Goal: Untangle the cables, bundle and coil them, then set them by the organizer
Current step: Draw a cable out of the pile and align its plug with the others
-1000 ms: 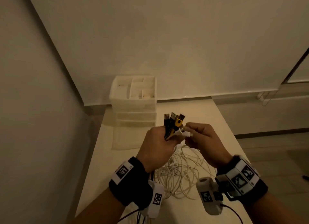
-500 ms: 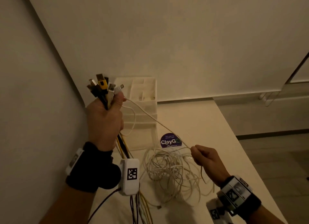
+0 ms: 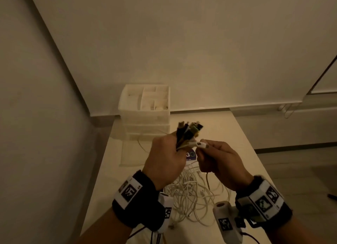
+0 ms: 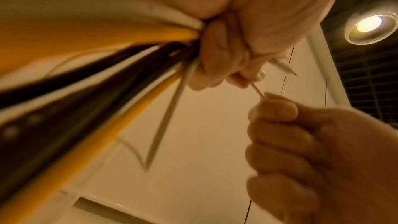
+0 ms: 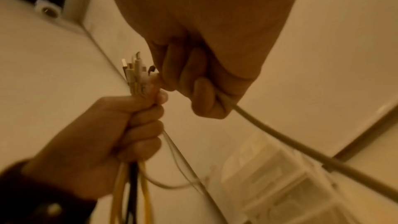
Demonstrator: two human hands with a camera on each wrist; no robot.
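Note:
My left hand (image 3: 165, 160) grips a bundle of cable ends (image 3: 187, 132), black, yellow and white, with the plugs sticking up above the fist (image 5: 135, 72). Close beside it my right hand (image 3: 218, 158) holds a white cable (image 5: 280, 139) in its curled fingers, the white plug (image 3: 199, 144) at its fingertips touching the bundle. A tangle of white cables (image 3: 193, 196) lies on the white table (image 3: 237, 134) under both hands. The translucent drawer organizer (image 3: 145, 109) stands at the table's back left, against the wall.
A round purple sticker (image 3: 190, 155) lies on the table, half hidden behind my hands. Walls close the table at the left and back. Its right edge drops to a tiled floor (image 3: 300, 171). A ceiling lamp (image 4: 368, 26) shows in the left wrist view.
My left hand has come down from high at the left back to the middle. My right hand has risen from the table to meet it, bringing a white cable end to the bundle.

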